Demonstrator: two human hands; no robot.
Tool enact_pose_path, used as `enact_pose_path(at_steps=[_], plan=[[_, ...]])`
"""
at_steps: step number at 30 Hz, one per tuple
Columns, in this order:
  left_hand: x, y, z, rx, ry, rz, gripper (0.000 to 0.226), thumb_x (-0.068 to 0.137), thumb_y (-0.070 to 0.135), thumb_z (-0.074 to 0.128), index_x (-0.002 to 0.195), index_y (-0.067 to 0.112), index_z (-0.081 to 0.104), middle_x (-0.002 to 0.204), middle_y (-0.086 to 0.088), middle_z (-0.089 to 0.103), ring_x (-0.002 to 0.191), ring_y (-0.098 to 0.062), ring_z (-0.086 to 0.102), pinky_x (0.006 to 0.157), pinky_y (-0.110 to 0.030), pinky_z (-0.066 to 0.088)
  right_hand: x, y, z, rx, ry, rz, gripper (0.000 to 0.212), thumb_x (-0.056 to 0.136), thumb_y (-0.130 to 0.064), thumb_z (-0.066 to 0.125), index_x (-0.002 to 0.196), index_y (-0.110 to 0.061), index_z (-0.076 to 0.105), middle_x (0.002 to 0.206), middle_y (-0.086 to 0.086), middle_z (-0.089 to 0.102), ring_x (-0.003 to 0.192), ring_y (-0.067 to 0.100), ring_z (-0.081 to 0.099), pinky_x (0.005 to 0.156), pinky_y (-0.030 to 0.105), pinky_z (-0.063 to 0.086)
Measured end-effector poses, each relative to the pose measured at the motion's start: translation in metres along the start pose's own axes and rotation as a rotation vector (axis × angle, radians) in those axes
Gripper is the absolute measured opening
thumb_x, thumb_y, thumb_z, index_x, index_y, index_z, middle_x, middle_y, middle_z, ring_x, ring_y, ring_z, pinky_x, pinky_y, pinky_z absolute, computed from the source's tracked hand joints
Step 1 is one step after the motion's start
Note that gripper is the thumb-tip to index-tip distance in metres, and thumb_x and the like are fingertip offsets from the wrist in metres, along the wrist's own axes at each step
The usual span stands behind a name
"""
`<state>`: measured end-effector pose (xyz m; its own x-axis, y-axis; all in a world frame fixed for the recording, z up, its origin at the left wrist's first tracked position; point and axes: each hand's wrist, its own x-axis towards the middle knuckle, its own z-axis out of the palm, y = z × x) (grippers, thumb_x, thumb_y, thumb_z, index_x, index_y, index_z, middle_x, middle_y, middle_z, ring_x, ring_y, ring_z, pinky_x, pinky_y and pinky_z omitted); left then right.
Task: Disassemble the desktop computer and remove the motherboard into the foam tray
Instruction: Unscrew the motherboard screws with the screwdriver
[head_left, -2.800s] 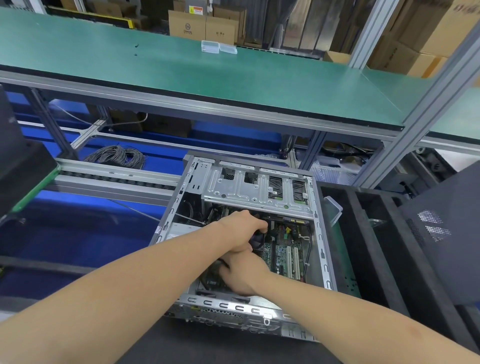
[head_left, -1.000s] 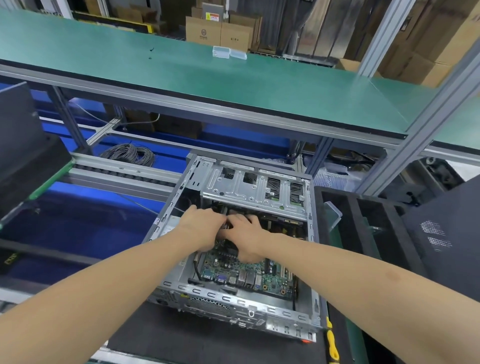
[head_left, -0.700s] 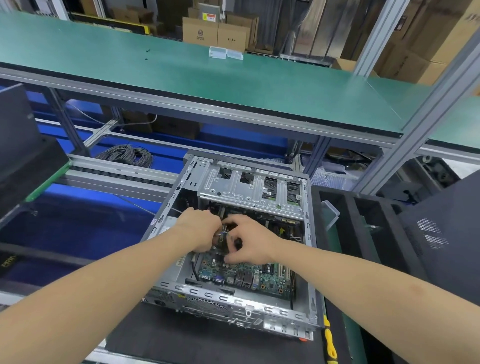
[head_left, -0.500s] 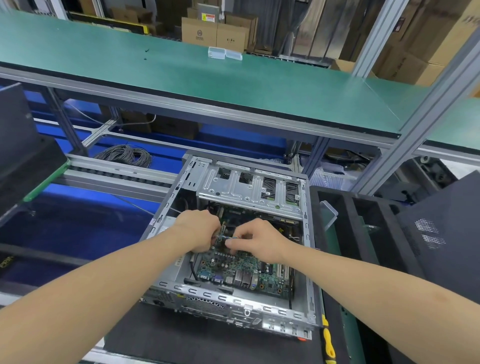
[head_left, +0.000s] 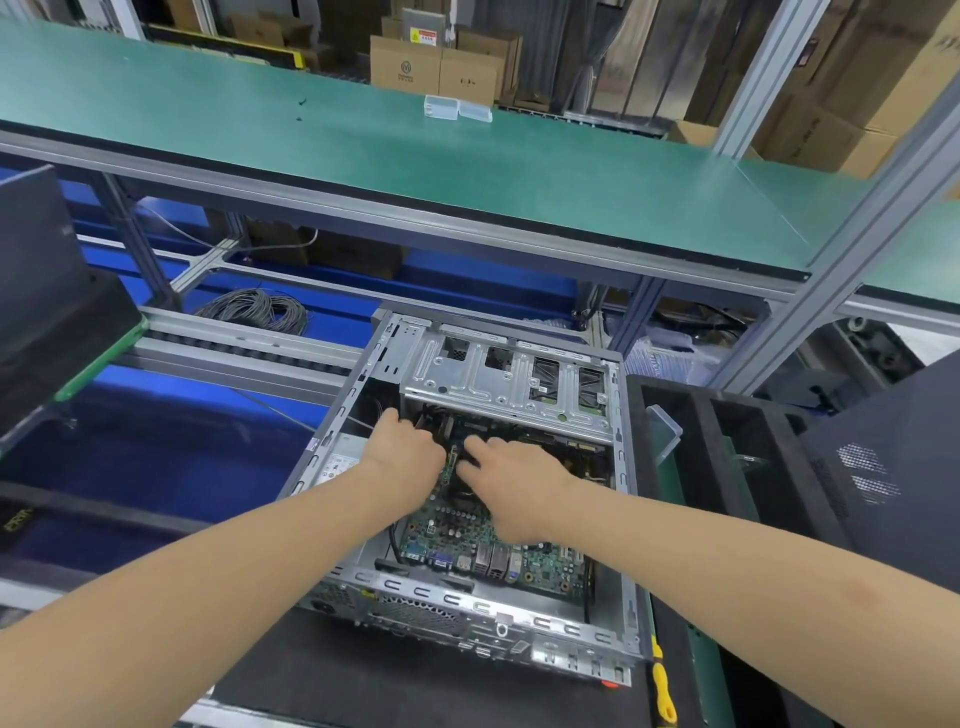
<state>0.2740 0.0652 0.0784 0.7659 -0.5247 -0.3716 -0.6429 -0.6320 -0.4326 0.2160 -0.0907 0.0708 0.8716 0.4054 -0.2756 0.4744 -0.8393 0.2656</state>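
1. The green printed-circuit motherboard (head_left: 467, 540) lies flat on the floor of the open grey steel computer case (head_left: 467, 605) and is not yet lifted. Its far part runs under the silver perforated drive cage (head_left: 504, 387).
2. The left hand (head_left: 402, 457) is at the board's far left, fingers curled down towards the cage mouth; whether they grasp anything cannot be told. The right hand (head_left: 514, 483) lies on the board with fingers stretched out, gripping nothing visible.
3. Risks, as judged: a lift with any connector or screw attached would flex the board. The cage overhang bars a straight upward pull, and the rear ports, close against the near wall, could snag.
4. A thin black cable (head_left: 395, 540) runs along the board's left edge.
5. The black slotted foam tray (head_left: 638, 426) stands just right of the case, with a clear plastic piece (head_left: 662, 431) in its nearest slot. A black perforated panel (head_left: 883, 467) overhangs its right side, and a yellow-handled tool (head_left: 662, 691) lies beside the case's near corner.
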Motion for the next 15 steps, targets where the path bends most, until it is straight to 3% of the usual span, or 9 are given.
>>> enact_pose_path(at_steps=[2,6,8,11,15], plan=[[-0.001,0.001,-0.003,0.060,-0.045,0.014,0.026,0.097,0.034,0.059,0.120,0.023,0.062,0.112,0.004,0.065,0.112,-0.022,0.058,0.107,-0.040,0.033,0.004,-0.007,0.012,-0.192,0.011,-0.041,0.094,0.081,-0.050,0.074,0.152,-0.005,0.032,0.149,0.020,0.031,0.122,0.031,0.043,0.088,0.039,0.046],[-0.003,0.000,-0.007,0.113,-0.122,0.020,0.049,0.093,0.053,0.065,0.133,0.024,0.058,0.131,0.001,0.061,0.130,-0.026,0.049,0.115,-0.043,0.027,0.015,-0.018,0.026,-0.317,0.064,-0.051,0.103,0.085,-0.042,0.074,0.159,-0.013,0.009,0.158,0.026,0.020,0.133,0.038,0.036,0.102,0.045,0.040],[-0.003,-0.002,-0.004,0.060,-0.092,0.001,0.051,0.093,0.049,0.067,0.135,0.023,0.058,0.134,0.000,0.060,0.131,-0.027,0.049,0.112,-0.042,0.028,0.019,-0.022,0.029,-0.391,0.033,-0.056,0.092,0.092,-0.041,0.067,0.161,-0.014,0.012,0.161,0.026,0.019,0.141,0.041,0.031,0.111,0.054,0.034],[-0.004,-0.003,-0.001,-0.033,-0.058,-0.028,0.054,0.092,0.043,0.070,0.138,0.021,0.054,0.138,-0.004,0.058,0.131,-0.028,0.048,0.110,-0.041,0.032,0.023,-0.028,0.031,-0.420,-0.029,-0.055,0.072,0.094,-0.037,0.067,0.158,-0.023,0.036,0.162,0.025,0.022,0.145,0.052,0.026,0.114,0.068,0.026],[-0.006,-0.003,0.002,-0.083,-0.023,-0.045,0.055,0.089,0.040,0.075,0.135,0.019,0.056,0.134,-0.005,0.058,0.128,-0.028,0.049,0.109,-0.041,0.034,0.031,-0.037,0.035,-0.493,-0.105,-0.078,0.079,0.093,-0.041,0.068,0.160,-0.022,0.031,0.163,0.024,0.021,0.149,0.053,0.016,0.112,0.071,0.028]])
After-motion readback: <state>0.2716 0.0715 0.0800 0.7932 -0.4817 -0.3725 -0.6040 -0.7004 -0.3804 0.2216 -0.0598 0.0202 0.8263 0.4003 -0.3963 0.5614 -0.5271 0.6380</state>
